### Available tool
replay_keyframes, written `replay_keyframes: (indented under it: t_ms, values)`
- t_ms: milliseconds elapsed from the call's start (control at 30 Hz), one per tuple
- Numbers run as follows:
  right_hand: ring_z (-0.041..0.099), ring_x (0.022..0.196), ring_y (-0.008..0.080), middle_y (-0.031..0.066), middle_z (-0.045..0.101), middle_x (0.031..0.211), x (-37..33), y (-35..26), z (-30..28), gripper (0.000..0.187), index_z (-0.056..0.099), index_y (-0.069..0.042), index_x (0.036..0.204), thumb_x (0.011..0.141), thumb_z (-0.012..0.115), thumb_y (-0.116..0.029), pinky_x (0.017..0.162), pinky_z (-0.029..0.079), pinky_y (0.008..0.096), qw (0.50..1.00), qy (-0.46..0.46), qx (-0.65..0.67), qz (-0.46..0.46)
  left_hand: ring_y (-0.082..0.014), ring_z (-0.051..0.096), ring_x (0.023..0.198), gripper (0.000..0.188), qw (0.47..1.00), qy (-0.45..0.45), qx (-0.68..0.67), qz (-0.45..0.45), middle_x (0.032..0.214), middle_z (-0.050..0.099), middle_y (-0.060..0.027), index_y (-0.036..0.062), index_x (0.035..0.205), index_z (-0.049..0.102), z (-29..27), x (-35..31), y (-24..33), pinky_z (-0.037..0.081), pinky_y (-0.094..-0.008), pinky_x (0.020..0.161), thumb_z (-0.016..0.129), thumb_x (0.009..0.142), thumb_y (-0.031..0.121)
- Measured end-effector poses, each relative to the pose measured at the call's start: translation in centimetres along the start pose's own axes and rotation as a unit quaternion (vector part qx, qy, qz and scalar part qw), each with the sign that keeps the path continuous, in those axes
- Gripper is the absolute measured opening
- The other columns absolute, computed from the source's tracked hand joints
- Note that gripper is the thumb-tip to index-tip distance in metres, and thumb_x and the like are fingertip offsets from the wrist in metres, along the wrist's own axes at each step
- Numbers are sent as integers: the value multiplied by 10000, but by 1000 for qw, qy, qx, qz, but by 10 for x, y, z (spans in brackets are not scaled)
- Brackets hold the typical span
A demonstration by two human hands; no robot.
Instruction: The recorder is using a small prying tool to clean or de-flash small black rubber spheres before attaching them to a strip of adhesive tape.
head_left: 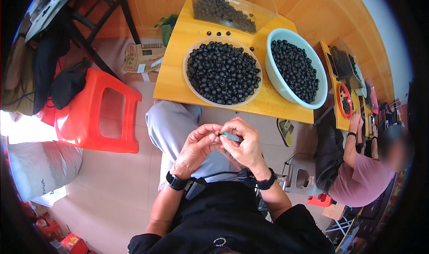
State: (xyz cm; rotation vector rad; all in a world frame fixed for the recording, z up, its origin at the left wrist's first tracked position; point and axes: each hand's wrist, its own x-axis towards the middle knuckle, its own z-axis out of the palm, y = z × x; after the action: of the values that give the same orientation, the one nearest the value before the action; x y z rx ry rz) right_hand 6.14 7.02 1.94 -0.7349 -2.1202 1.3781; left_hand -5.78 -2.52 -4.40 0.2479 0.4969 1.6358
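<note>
Above my lap both hands meet in front of my body. My left hand (195,147) pinches a small black piece (219,134) between thumb and fingertips; it looks like one of the black beads, though the fingers partly cover it. My right hand (248,147) is closed round a small grey-blue tool (233,137) whose tip touches or nearly touches that piece; its exact kind cannot be made out. Just beyond my hands, a round clear tub (185,73) full of black beads (221,73) stands on the yellow table (174,86).
A pale blue basin (271,73) of beads stands right of the tub; a clear box (268,17) holds more behind. Several loose beads (219,33) lie between. Left is a red stool (91,115). At right a co-worker (359,178) sits beside another table, near a slipper (286,131).
</note>
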Motion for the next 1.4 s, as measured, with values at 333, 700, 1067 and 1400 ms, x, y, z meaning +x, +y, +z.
replay_keyframes:
  t_ms: [333,700,1067,1400]
  values:
    - [496,566,99,46,569,846,-8,9,22,222,613,-55,868,684,661,59,434,358,229,989,71,-65,-116,-197,593,1012,310,999,5,-20,25,1078,600,-93,1,1123,539,-12,-5,-3,469,-353,924,614,834,84]
    - [508,589,121,71,533,889,-18,-7,8,221,635,-22,967,748,667,-27,484,404,252,993,63,-81,-66,-135,621,820,175,998,33,-49,34,953,645,-73,18,1045,606,-10,-8,3,518,-266,792,600,872,42]
    - [551,508,203,68,555,661,-30,-8,-3,193,657,-45,977,790,665,-90,470,428,312,983,8,-174,-61,-128,586,839,180,998,2,-46,30,967,614,-84,26,1055,596,-4,-9,5,493,-246,777,597,880,67]
    - [543,524,244,73,533,658,-31,-1,-2,204,654,-68,977,778,681,-106,468,422,337,974,29,-203,-99,-117,542,813,170,999,6,-34,14,976,583,-91,33,1047,579,-2,-11,0,460,-228,761,591,882,73]
